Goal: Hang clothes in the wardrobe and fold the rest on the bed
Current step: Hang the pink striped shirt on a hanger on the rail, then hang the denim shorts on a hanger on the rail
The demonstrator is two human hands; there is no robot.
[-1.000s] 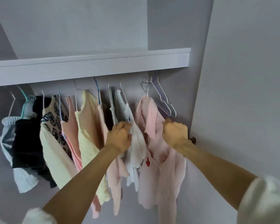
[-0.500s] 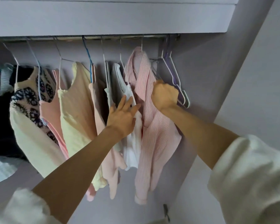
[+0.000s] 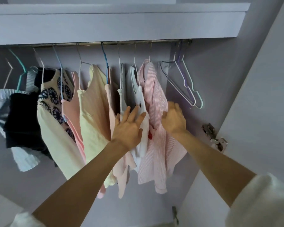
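A pink striped shirt (image 3: 156, 99) hangs on a wire hanger from the wardrobe rail (image 3: 138, 43), rightmost of the hung clothes. My right hand (image 3: 173, 119) lies against its right side with fingers loosely bent over the fabric. My left hand (image 3: 129, 126) has straight, spread fingers pressing on the white garment (image 3: 138, 99) just left of the striped shirt. Further left hang a pale pink top (image 3: 111, 104), a yellow top (image 3: 92, 102), another pink top (image 3: 69, 107), a cream patterned sweater (image 3: 54, 99) and dark and grey pieces (image 3: 20, 115).
Several empty wire hangers (image 3: 185, 84) hang at the rail's right end. A thick shelf (image 3: 115, 23) runs above the rail. The open wardrobe door (image 3: 261, 95) stands on the right with metal hinges (image 3: 214, 135). The back wall is bare below the clothes.
My right hand has let go of the striped shirt's collar area and dropped lower along it, fingers loosened. My left hand stays spread on the white garment. The view tilted down a little.
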